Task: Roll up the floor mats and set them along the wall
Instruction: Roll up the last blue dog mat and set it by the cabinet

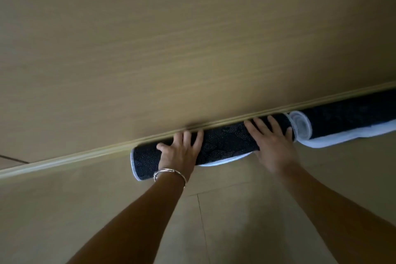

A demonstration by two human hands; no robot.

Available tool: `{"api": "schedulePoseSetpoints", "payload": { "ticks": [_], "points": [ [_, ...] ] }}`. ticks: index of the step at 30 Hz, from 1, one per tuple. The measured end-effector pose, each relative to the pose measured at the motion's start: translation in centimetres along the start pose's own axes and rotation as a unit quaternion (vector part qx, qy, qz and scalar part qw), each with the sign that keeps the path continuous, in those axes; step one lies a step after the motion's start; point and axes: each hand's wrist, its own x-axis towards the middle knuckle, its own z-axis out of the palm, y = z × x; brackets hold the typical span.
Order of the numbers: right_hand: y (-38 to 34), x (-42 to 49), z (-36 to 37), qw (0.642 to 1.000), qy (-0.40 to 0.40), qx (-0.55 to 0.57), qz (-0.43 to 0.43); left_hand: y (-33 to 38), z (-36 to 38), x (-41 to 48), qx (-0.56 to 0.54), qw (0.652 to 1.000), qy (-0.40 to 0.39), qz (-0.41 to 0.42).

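Pressing the rolled mat (pixel 225 143) against the baseboard (pixel 85 154), left hand (pixel 180 152) and right hand (pixel 272 141) lie flat, fingers spread, likely to stop it unrolling; a second roll (pixel 353 115) lies at 3 o'clock.

Both my palms press flat on the dark rolled mat (pixel 225 143): my left hand (pixel 182 150) near its left end, a bracelet (pixel 169 172) at the wrist, and my right hand (pixel 272 141) near its right end. The roll lies along the skirting (pixel 64 159), seemingly touching it. A second rolled mat (pixel 347 118) lies just beside it, to the right.
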Motion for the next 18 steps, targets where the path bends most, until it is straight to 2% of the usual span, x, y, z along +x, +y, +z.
{"api": "schedulePoseSetpoints", "payload": {
  "ticks": [11,14,16,18],
  "points": [
    [-0.3,-0.6,0.4,1.000,-0.021,-0.003,0.018,0.0,1.3,0.5,0.044,0.998,0.004,0.047],
    [-0.6,-0.5,-0.4,0.996,-0.082,0.007,0.022,0.7,0.5,0.8,0.027,0.998,-0.050,0.019],
    [-1.0,-0.8,-2.7,0.990,-0.142,0.004,0.028,0.1,-1.1,1.2,-0.033,0.993,-0.113,0.007],
    [-1.9,-2.3,-5.5,0.992,-0.123,-0.001,0.015,-1.4,-4.2,0.1,-0.124,0.980,-0.153,0.005]
  ]
}}
